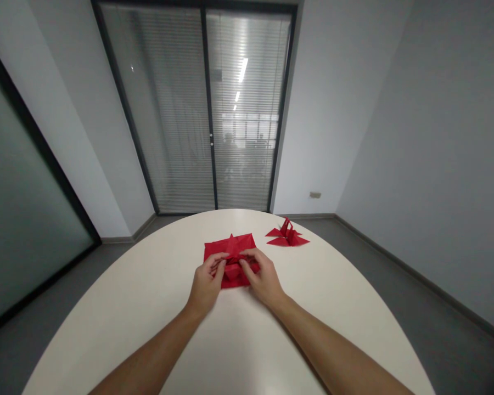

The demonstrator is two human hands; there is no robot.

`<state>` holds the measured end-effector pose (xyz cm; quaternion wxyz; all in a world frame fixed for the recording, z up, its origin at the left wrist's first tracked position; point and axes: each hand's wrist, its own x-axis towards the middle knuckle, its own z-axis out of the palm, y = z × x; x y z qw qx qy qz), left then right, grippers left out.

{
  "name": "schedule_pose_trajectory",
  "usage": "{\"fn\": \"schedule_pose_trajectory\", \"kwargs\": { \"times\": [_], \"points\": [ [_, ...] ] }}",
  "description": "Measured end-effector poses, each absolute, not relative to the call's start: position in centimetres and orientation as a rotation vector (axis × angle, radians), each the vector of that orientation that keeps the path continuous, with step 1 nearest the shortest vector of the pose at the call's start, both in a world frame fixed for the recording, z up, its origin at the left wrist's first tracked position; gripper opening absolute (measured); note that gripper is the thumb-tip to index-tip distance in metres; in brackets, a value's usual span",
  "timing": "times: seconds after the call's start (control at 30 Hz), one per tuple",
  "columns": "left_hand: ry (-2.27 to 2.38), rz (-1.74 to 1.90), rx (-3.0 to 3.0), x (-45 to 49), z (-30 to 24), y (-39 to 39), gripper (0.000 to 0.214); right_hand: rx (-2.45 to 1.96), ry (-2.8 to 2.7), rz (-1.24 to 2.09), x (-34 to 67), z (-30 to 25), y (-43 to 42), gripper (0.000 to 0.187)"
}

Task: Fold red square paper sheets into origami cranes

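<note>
Both hands are over red paper near the middle of the table. My left hand (pixel 208 280) pinches the left side of a partly folded piece of red paper (pixel 232 269) between thumb and fingers. The right side of that piece is pinched by my right hand (pixel 263 274). Beneath and around it lies flat red paper (pixel 216 248), with one corner toward the back right; whether these are separate sheets I cannot tell. A small pointed tip of red paper rises at the back. The fingers hide part of the folds.
Folded red paper cranes (pixel 287 237) stand close together on the right of the round white table (pixel 148 307). The table's curved far edge lies near a glass door (pixel 247 164) with blinds. Plain walls stand on both sides.
</note>
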<state>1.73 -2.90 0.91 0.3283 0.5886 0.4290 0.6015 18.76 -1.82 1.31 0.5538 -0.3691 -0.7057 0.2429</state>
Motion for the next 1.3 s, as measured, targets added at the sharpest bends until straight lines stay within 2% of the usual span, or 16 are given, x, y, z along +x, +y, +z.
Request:
{"fn": "schedule_pose_trajectory", "kwargs": {
  "times": [0.2,0.27,0.37,0.47,0.57,0.7,0.77,0.9,1.03,1.13,1.23,1.3],
  "points": [
    [1.096,1.566,1.532,1.8,1.0,-3.2,0.021,-0.820,-1.651,0.626,18.5,1.6,-2.3,0.016],
    [1.113,1.581,1.526,1.8,1.0,-3.1,0.021,-0.810,-1.646,0.678,18.4,1.6,-2.4,0.031],
    [1.132,1.591,1.514,1.8,0.9,-3.1,0.024,-0.803,-1.620,0.786,18.1,1.3,-2.4,0.065],
    [1.129,1.606,1.511,1.9,0.9,-3.1,0.026,-0.766,-1.606,0.809,17.7,0.9,-2.3,0.077],
    [1.133,1.652,1.486,2.0,0.8,-3.1,0.024,-0.743,-1.578,0.765,17.7,0.8,-2.3,0.067],
    [1.126,1.744,1.433,2.1,0.8,-2.9,0.023,-0.729,-1.707,0.600,18.1,1.2,-2.3,0.026],
    [1.109,1.756,1.414,2.1,0.7,-2.8,0.023,-0.729,-1.760,0.526,18.3,1.4,-2.3,0.018],
    [1.119,1.710,1.436,2.0,0.4,-2.7,0.024,-0.754,-1.655,0.523,18.3,1.6,-2.0,0.023],
    [1.137,1.639,1.530,2.0,0.2,-2.7,0.022,-0.792,-1.393,0.712,18.1,1.6,-1.8,0.026],
    [1.154,1.604,1.584,2.0,0.1,-2.8,0.019,-0.804,-1.531,0.731,18.0,1.8,-2.1,0.010],
    [1.166,1.607,1.589,2.0,0.2,-2.8,0.019,-0.780,-1.716,0.651,17.9,2.1,-2.5,0.012],
    [1.161,1.616,1.575,2.0,0.4,-2.9,0.020,-0.764,-1.736,0.672,17.7,2.1,-2.7,0.022]
  ]
}}
